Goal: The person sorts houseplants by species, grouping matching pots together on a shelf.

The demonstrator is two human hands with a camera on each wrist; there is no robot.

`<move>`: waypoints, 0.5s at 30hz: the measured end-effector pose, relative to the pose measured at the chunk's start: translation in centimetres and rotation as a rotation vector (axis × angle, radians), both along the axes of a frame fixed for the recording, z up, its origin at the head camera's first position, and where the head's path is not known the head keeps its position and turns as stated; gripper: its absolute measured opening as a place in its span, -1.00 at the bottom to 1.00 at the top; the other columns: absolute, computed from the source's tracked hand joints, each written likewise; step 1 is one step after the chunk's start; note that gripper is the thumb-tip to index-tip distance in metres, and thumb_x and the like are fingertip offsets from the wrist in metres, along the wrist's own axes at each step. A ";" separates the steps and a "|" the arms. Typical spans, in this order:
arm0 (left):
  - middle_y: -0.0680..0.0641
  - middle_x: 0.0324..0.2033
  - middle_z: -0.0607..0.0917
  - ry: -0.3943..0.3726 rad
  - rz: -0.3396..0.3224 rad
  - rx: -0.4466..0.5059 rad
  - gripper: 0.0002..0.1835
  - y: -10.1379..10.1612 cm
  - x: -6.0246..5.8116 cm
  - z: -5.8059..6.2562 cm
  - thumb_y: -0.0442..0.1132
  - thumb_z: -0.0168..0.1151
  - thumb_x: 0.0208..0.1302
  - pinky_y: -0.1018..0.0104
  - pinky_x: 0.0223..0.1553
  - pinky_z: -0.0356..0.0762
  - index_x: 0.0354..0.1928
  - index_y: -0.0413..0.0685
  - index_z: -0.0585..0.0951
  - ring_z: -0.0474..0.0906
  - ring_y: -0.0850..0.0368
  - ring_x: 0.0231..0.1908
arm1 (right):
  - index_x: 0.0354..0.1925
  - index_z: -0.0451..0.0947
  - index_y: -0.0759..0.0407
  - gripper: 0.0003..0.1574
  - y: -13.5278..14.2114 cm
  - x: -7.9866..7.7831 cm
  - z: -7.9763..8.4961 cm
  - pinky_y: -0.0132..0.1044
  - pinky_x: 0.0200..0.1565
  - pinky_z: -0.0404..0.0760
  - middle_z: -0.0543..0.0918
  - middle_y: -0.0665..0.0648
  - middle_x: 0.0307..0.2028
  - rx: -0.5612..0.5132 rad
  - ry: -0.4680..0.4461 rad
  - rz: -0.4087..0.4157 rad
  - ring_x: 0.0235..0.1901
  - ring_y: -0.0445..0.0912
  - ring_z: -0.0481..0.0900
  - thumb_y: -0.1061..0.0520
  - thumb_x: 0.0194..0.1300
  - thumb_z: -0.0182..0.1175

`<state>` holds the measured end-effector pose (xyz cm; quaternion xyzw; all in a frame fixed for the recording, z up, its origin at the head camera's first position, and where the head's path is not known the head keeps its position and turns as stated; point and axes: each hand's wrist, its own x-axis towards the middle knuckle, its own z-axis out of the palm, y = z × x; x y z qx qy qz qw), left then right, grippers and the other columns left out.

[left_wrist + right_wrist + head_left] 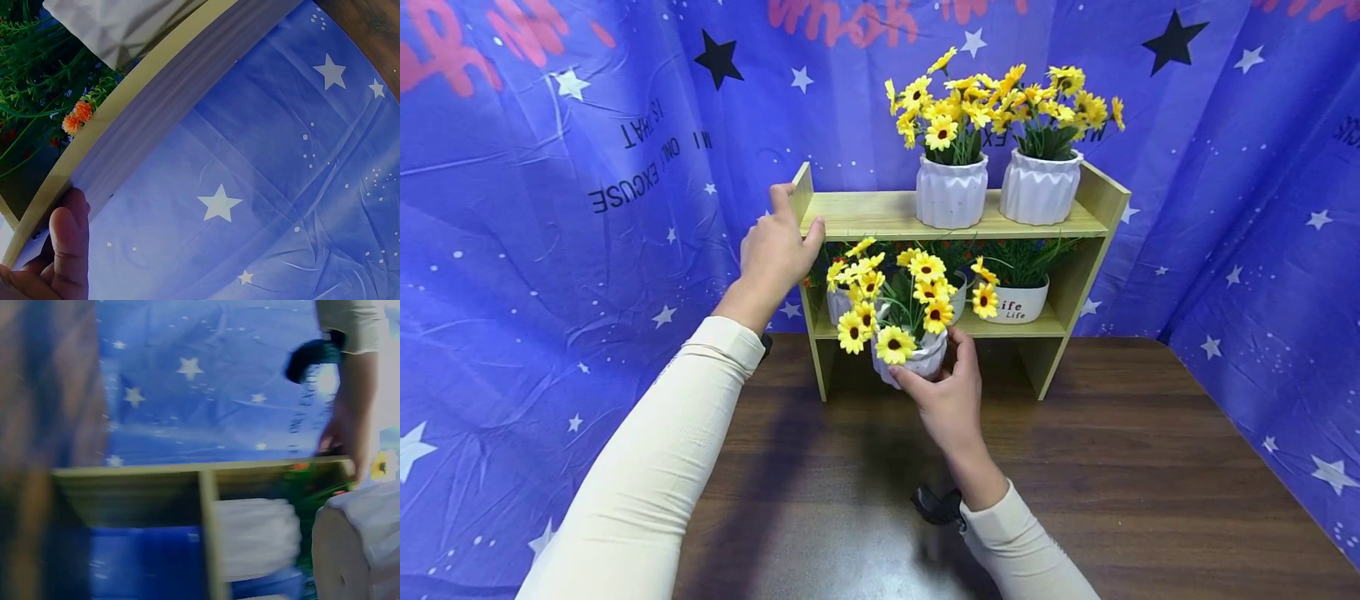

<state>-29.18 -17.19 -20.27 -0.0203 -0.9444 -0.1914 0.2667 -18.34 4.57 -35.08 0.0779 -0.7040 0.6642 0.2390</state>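
Note:
My left hand (775, 254) grips the left side panel of a small wooden shelf (857, 215), with the thumb on its inner side. In the left wrist view, fingers (67, 240) lie against the panel's outer face. In front of the shelf, my right hand (953, 404) holds a white ribbed flowerpot (925, 360) of yellow daisy-like flowers (895, 343), thumb at the near side and fingers at the right. The pot is off the table and tilted toward me. Its pale underside (340, 556) shows in the right wrist view.
Two similar white pots, one left (951, 193) and one right (1040, 190), hold yellow flowers on the top board. Below are more potted plants, including a white planter (1021, 304) lettered "Life". The shelf stands on a brown wooden table (1120, 467) before a blue starred curtain (550, 292).

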 end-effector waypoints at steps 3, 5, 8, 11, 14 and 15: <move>-0.37 -0.26 0.65 0.002 0.000 0.001 -0.35 0.0 -0.1 0.0 0.11 0.01 0.43 -0.16 -0.33 0.48 0.39 0.01 0.08 0.63 -0.34 -0.32 | 0.31 0.26 0.14 0.05 0.2 -0.7 2.7 -0.06 -0.01 0.57 0.41 0.10 0.16 0.014 0.060 0.004 0.11 0.00 0.43 0.06 -0.05 0.61; -0.35 -0.28 0.65 0.003 0.002 0.001 -0.35 0.0 -0.1 0.0 0.10 0.01 0.43 -0.15 -0.34 0.49 0.39 0.01 0.08 0.62 -0.33 -0.34 | 0.31 0.25 0.12 0.05 0.2 -1.2 4.6 -0.05 -0.02 0.56 0.41 0.10 0.15 0.023 0.095 0.016 0.11 -0.01 0.42 0.03 -0.04 0.60; -0.33 -0.37 0.64 0.023 -0.001 -0.002 -0.36 0.0 -0.1 0.0 0.08 0.03 0.43 -0.16 -0.38 0.48 0.38 -0.01 0.10 0.61 -0.32 -0.39 | 0.30 0.25 0.10 0.03 0.3 -2.2 7.3 -0.06 -0.03 0.55 0.40 0.10 0.15 0.049 0.138 0.031 0.11 -0.02 0.39 -0.01 -0.02 0.59; -0.30 -0.44 0.61 0.042 -0.010 -0.007 -0.36 -0.1 -0.1 -0.2 0.06 0.06 0.41 -0.15 -0.42 0.47 0.37 -0.03 0.12 0.60 -0.31 -0.44 | 0.30 0.27 0.13 0.03 0.2 -3.2 9.7 -0.07 0.00 0.50 0.42 0.11 0.15 0.091 0.165 0.017 0.13 -0.03 0.39 -0.03 -0.03 0.58; -0.29 -0.48 0.59 0.050 -0.020 -0.009 -0.36 -0.2 0.0 -0.2 0.04 0.07 0.40 -0.16 -0.43 0.46 0.37 -0.03 0.11 0.59 -0.31 -0.46 | 0.28 0.29 0.14 0.02 -0.3 -4.3 11.6 -0.12 0.01 0.47 0.46 0.11 0.14 0.117 0.163 0.004 0.12 -0.06 0.41 -0.06 -0.04 0.58; -0.28 -0.48 0.59 0.043 -0.019 -0.010 -0.36 -0.2 0.1 -0.2 0.06 0.06 0.41 -0.15 -0.43 0.46 0.37 -0.03 0.11 0.59 -0.31 -0.46 | 0.28 0.29 0.12 0.02 -0.5 -4.6 12.1 -0.14 0.02 0.47 0.48 0.10 0.13 0.116 0.152 0.011 0.11 -0.08 0.43 -0.07 -0.04 0.58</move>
